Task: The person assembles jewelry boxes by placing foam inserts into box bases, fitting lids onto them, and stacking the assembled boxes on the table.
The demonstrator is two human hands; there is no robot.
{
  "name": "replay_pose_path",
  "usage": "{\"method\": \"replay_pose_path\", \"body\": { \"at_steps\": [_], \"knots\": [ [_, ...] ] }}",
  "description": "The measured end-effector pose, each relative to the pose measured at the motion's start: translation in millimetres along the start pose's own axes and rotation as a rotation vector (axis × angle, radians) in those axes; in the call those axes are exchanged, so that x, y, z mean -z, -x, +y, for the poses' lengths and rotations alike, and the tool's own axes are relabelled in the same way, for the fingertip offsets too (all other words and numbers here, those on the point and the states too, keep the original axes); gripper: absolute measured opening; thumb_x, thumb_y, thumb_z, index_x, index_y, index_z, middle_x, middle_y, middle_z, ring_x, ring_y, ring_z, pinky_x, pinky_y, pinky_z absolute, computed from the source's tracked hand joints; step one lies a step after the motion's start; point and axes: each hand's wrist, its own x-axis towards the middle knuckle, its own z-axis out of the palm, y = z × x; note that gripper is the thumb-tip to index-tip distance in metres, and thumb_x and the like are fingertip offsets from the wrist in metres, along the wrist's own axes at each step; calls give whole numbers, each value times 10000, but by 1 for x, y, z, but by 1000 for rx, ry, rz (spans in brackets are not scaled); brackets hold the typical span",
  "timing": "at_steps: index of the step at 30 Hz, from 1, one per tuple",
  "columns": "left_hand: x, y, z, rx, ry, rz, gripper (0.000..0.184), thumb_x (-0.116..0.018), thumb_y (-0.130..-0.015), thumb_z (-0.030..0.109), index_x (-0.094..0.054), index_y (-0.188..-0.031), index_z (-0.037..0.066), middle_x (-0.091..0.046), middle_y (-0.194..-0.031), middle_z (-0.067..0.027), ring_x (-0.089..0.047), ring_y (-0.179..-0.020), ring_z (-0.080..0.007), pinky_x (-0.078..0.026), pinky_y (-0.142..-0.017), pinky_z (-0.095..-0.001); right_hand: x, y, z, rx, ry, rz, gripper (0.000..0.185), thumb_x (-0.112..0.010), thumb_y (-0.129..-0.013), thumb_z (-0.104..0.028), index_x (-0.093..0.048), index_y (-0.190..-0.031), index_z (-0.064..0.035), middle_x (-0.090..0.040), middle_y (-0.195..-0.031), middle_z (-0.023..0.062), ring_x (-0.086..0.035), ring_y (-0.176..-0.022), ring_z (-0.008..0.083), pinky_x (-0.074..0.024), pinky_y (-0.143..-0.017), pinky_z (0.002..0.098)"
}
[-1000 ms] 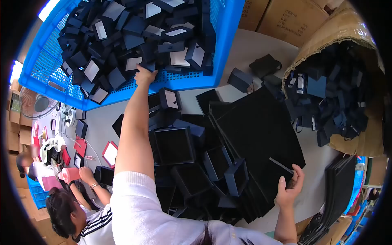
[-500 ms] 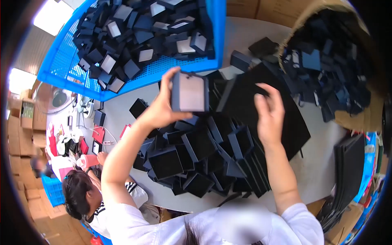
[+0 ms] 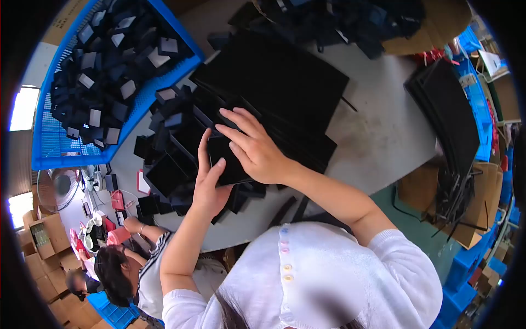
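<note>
My left hand (image 3: 209, 189) is wrapped round a small black box (image 3: 226, 156) above the pile, thumb and index finger along its near side. Stretched out and slightly apart, the fingers of my right hand (image 3: 263, 156) lie over the box's right part; its thumb is hidden. Beneath and left of my hands is a heap of dark open boxes (image 3: 167, 175). Behind my right hand lies a stack of large flat black sheets (image 3: 285, 77).
A blue plastic crate (image 3: 137, 112) full of dark boxes with pale faces stands at the left. A cardboard carton (image 3: 433, 24) holds more dark pieces. At the right are stacked black sheets (image 3: 444, 109). A co-worker (image 3: 118, 271) sits at the lower left near a fan (image 3: 57, 189).
The view has swung to the right. My left hand has brought its box down and turned its pale face out of sight. My right hand has come from the black sheets onto the box.
</note>
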Motion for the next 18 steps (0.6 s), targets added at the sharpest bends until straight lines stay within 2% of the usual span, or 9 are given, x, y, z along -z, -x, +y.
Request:
{"method": "replay_pose_path", "body": {
  "at_steps": [1,3,4,7,9,11,12,15,18],
  "knots": [
    [1,12,-13,21,2,8,696,-450,-932,134,-137,-1518,342,-338,-1471,-99,-421,-1315,-310,-442,-980,-553,-5,17,-3,-20,-9,-4,462,-506,-912,-57,-454,-1368,-3,-293,-1516,154,-248,-1401,372,-242,-1139,462],
    [3,32,-30,-12,-128,25,709,-498,-945,103,-142,-1528,290,-341,-1458,-64,-428,-1276,-203,-415,-1011,-379,-12,44,-11,-174,-296,57,479,-506,-910,-53,-437,-1381,-5,-307,-1502,166,-255,-1396,381,-250,-1135,465],
    [5,43,-40,9,-146,75,695,-485,-960,123,-128,-1533,287,-332,-1467,-59,-428,-1265,-191,-406,-1011,-337,-15,57,-15,-127,-77,12,503,-516,-914,-89,-410,-1398,-4,-306,-1500,173,-253,-1396,385,-252,-1132,470],
    [5,69,-58,64,-137,180,546,-428,-989,227,-217,-1487,299,-384,-1429,-97,-457,-1269,-310,-509,-919,-517,-11,94,-27,-44,-105,-210,550,-540,-916,-192,-394,-1404,16,-286,-1512,173,-223,-1410,385,-214,-1138,497],
    [-5,81,-75,16,-11,347,468,-392,-1005,231,-268,-1457,236,-414,-1389,-96,-476,-1234,-275,-523,-907,-458,-3,113,-24,-14,-68,-294,577,-541,-922,-277,-407,-1395,25,-242,-1534,185,-178,-1423,403,-184,-1141,526],
    [8,81,-114,-194,-365,340,515,-425,-995,151,-221,-1465,207,-363,-1395,-128,-458,-1210,-258,-438,-987,-363,0,128,-28,-9,-91,-318,595,-542,-924,-285,-382,-1413,14,-183,-1556,181,-112,-1439,407,-164,-1146,528],
    [-6,88,-113,-88,-382,384,560,-450,-983,110,-189,-1473,184,-334,-1405,-142,-447,-1206,-259,-395,-1009,-333,3,134,-27,-12,-78,-346,628,-546,-922,-297,-342,-1434,3,-159,-1564,177,-84,-1444,409,-155,-1149,525],
    [-35,100,-84,193,-60,300,758,-552,-894,-15,-172,-1484,271,-374,-1374,-105,-476,-1186,-257,-498,-894,-350,8,155,-14,21,-139,-403,731,-566,-909,-314,-217,-1487,-34,-127,-1574,170,-64,-1453,401,-130,-1159,520],
    [-1,107,-101,181,-57,433,737,-627,-787,-89,-375,-1409,216,-514,-1241,-96,-552,-1092,-222,-521,-840,-332,18,176,-7,82,-461,-525,762,-616,-872,-253,-210,-1492,-77,-126,-1572,173,-121,-1455,359,-139,-1164,514]
  ]
}}
